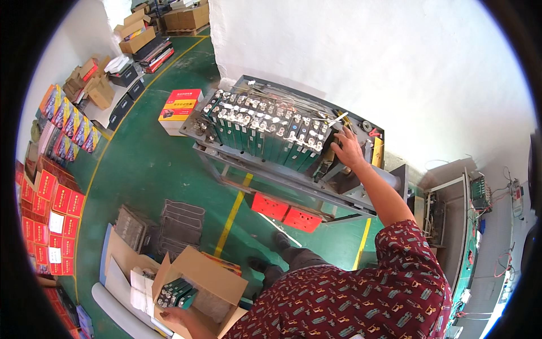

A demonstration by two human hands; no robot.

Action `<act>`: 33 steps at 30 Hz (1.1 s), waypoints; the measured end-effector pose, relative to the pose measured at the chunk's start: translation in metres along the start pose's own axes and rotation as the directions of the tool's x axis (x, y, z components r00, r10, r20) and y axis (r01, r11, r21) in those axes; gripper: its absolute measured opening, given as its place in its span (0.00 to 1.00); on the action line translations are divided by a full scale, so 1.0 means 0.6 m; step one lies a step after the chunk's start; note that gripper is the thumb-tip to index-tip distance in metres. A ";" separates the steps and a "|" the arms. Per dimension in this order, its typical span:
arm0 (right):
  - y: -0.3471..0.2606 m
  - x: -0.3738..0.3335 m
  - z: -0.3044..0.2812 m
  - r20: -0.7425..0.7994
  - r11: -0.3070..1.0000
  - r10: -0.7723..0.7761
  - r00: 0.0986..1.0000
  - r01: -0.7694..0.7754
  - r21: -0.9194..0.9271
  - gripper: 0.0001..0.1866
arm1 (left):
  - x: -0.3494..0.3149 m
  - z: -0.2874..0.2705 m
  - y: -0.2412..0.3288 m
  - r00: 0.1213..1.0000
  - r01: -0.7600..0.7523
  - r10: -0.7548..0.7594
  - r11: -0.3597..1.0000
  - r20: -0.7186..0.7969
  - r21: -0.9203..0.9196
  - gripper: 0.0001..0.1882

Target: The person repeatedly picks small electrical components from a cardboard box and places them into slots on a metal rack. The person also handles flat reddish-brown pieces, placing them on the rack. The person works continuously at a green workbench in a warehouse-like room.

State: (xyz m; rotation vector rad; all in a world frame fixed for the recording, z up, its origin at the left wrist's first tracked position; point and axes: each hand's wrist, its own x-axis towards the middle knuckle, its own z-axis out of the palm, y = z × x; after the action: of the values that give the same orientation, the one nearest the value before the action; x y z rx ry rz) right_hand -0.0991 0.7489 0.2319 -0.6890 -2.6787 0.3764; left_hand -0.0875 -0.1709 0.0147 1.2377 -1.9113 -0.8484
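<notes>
A long row of green battery cells (254, 135) with pale metal terminals on top stands on a grey metal bench (265, 159). At the right end of the row, my right hand (350, 149) reaches over the bench, fingers apart and slightly bent, close to the last cell. A pale strip (339, 119) lies just beyond its fingertips. Low at the left, my left hand (175, 316) is at an open cardboard box (206, 271), beside a small group of green cells (177, 293) inside it. The fingers of that hand are too unclear to read.
Thin metal rods (276, 97) lie along the bench's back. Red perforated plates (287, 212) sit under the bench. A red and yellow carton (180, 107) stands left of it, and stacked red boxes (53, 212) line the left side. Dark crates (179, 223) rest on the green floor.
</notes>
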 end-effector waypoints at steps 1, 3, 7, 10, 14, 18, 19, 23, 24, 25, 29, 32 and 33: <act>0.000 -0.002 -0.001 -0.004 1.000 -0.010 1.000 0.010 0.004 0.27 | 0.001 0.005 0.006 0.998 -0.057 0.058 0.997 0.011 -0.047 0.29; -0.004 -0.004 -0.002 -0.020 1.000 -0.023 1.000 0.023 0.005 0.29 | -0.008 0.021 0.022 0.987 -0.154 0.158 0.984 0.030 -0.093 0.28; -0.010 -0.019 -0.013 -0.069 0.999 -0.040 0.997 0.041 0.001 0.31 | -0.059 0.043 0.096 0.943 -0.272 0.293 0.951 0.156 -0.145 0.29; -0.029 -0.026 -0.026 -0.131 0.995 -0.048 0.990 0.060 0.086 0.29 | -0.112 0.034 0.166 0.900 -0.334 0.364 0.929 0.238 -0.158 0.28; -0.056 -0.037 -0.040 -0.223 0.967 -0.077 0.972 0.127 0.219 0.23 | -0.203 0.028 0.269 0.788 -0.361 0.443 0.895 0.428 -0.262 0.28; -0.136 -0.076 -0.058 -0.245 0.877 -0.220 0.944 0.301 0.374 0.17 | -0.306 0.075 0.317 0.598 -0.281 0.552 0.824 0.581 -0.493 0.29; -0.151 -0.088 -0.063 -0.249 0.840 -0.264 0.932 0.349 0.415 0.16 | -0.356 0.071 0.378 0.527 -0.284 0.487 0.873 0.697 -0.395 0.30; -0.196 -0.129 -0.048 -0.071 0.750 -0.263 0.962 0.250 0.613 0.14 | -0.516 0.080 0.540 0.184 -0.433 0.700 0.688 0.690 -0.582 0.29; -0.201 -0.137 -0.040 -0.046 0.734 -0.250 0.967 0.220 0.643 0.13 | -0.545 0.089 0.570 0.097 -0.454 0.758 0.610 0.645 -0.649 0.28; -0.203 -0.146 -0.027 -0.014 0.728 -0.252 0.968 0.199 0.656 0.13 | -0.569 0.100 0.594 0.034 -0.457 0.778 0.570 0.627 -0.683 0.29; -0.218 -0.156 0.008 0.081 0.722 -0.228 0.970 0.113 0.683 0.13 | -0.645 0.145 0.676 -0.210 -0.410 0.813 0.431 0.543 -0.804 0.30; -0.243 -0.149 0.016 0.118 0.759 -0.183 0.976 0.063 0.648 0.11 | -0.670 0.179 0.712 -0.327 -0.390 0.804 0.365 0.497 -0.845 0.29; -0.249 -0.146 0.021 0.119 0.755 -0.168 0.979 0.050 0.654 0.11 | -0.675 0.189 0.720 -0.351 -0.385 0.789 0.369 0.504 -0.846 0.29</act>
State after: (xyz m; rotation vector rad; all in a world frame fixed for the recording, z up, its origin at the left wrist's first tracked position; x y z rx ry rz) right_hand -0.0937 0.5759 0.2476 -0.2834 -2.4524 1.3059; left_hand -0.2649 0.3661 0.2238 -1.2554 -2.6083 -1.2932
